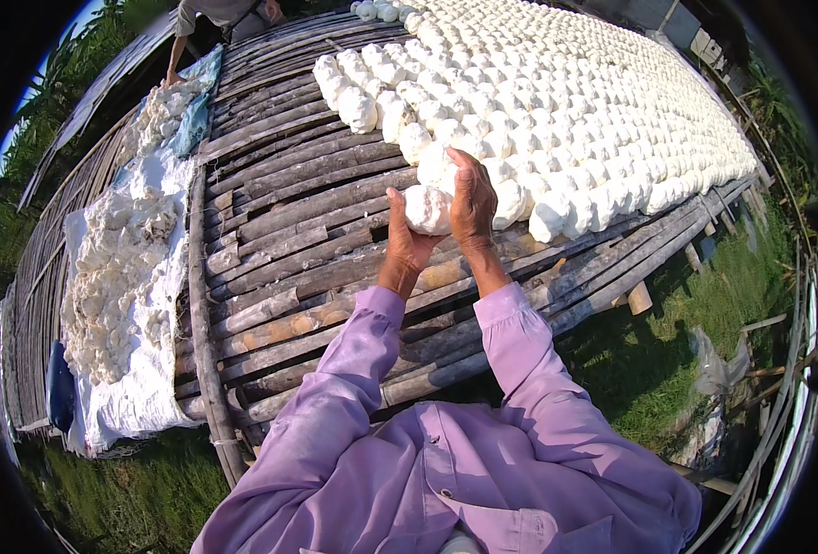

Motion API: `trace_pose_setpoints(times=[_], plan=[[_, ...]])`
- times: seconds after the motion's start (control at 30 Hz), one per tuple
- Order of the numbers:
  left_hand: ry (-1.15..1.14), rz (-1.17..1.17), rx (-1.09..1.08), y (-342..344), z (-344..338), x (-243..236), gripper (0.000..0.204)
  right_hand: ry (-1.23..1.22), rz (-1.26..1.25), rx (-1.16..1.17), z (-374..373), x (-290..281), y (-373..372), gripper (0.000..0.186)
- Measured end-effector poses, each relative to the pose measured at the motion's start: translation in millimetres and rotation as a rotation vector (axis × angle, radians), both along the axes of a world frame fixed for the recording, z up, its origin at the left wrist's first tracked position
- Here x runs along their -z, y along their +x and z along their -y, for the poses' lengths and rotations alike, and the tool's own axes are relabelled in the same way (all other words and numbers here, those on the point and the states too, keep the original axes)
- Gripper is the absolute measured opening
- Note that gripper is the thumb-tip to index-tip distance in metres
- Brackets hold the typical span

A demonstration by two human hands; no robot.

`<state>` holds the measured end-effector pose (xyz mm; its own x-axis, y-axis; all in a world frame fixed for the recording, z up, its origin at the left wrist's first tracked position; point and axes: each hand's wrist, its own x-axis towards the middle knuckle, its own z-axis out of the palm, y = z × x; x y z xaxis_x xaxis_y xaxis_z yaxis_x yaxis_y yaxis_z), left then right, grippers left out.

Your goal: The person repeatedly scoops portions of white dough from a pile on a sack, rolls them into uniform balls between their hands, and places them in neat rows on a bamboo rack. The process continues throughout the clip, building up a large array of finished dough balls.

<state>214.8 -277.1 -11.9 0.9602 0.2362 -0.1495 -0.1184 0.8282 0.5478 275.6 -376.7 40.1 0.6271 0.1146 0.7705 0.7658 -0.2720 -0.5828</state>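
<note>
Between my two hands is a rounded white lump of dough-like material [427, 210], pressed from both sides. My left hand [407, 242] cups it from the left and below, thumb pointing up. On the other side my right hand [472, 205] closes against it, fingers reaching forward along it. The lump sits at the near left corner of a wide spread of similar white lumps [575, 120], set in close rows on a bamboo-pole platform [289, 222]. Whether it touches the poles beneath, I cannot tell.
To the left, a crumbly off-white heap [113, 295] lies on a white sheet [141, 397] beyond a lengthwise pole [202, 305]. A dark blue object [60, 388] stands at the sheet's edge. Another person's hand [172, 79] touches the heap's far end. Grass [649, 369] borders the platform.
</note>
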Motion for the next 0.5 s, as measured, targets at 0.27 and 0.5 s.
trace_pose_setpoints(times=[0.27,0.5], plan=[[-0.021,-0.031,-0.015,-4.8,2.9,7.2,0.108,0.05,-0.502,-0.255,11.8,18.4,0.6,0.085],[0.002,0.002,-0.031,5.7,20.7,-8.1,0.104,-0.174,-0.289,-0.029,16.7,-6.1,-6.6,0.071]])
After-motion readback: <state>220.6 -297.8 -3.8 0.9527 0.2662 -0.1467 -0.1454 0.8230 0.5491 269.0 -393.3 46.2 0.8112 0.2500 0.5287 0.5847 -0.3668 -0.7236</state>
